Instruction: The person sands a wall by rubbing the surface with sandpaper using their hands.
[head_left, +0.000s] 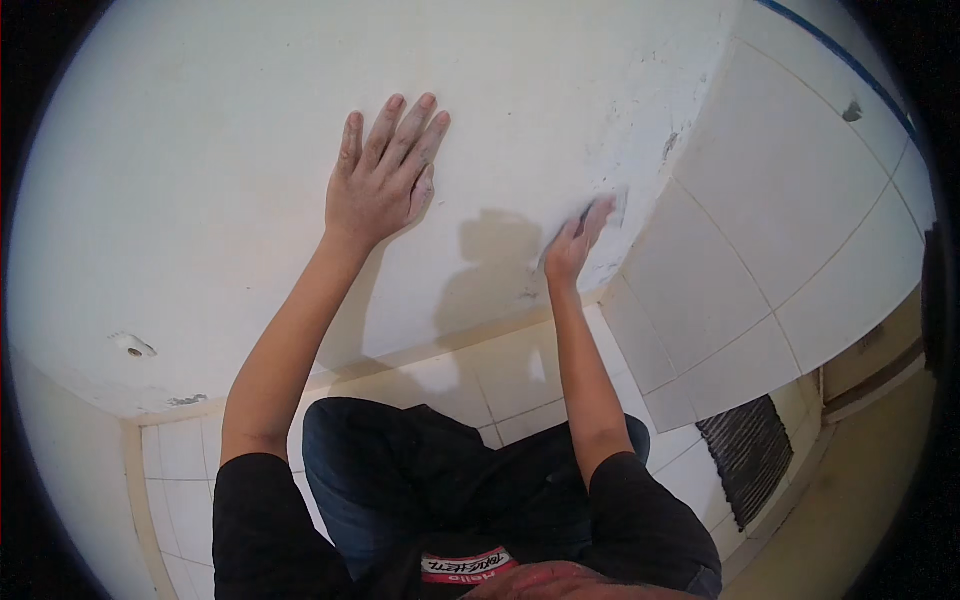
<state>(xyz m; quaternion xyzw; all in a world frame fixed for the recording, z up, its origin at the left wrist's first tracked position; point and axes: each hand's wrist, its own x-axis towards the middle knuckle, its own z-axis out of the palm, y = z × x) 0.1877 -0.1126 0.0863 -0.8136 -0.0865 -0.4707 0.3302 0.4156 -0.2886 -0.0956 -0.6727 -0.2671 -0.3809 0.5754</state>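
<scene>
Before me rises a white painted wall (202, 172). My left hand (382, 169) lies flat on it, fingers spread and pale with dust, holding nothing. Lower and to the right, close to the wall's corner, my right hand (574, 244) presses a thin greyish sheet (622, 206) against the surface. The hand is blurred and covers most of the sheet, which looks like sandpaper. Around it the wall has a whiter, rough patch (645, 112) with dark chips and scuffs.
A panel of large pale tiles (720, 247) meets the wall at the right. White floor tiles (517, 375) lie below, with a dark striped mat (750, 457) at the lower right. A small white fitting (135, 346) juts from the wall at left. My bent knees (352, 465) are near the wall.
</scene>
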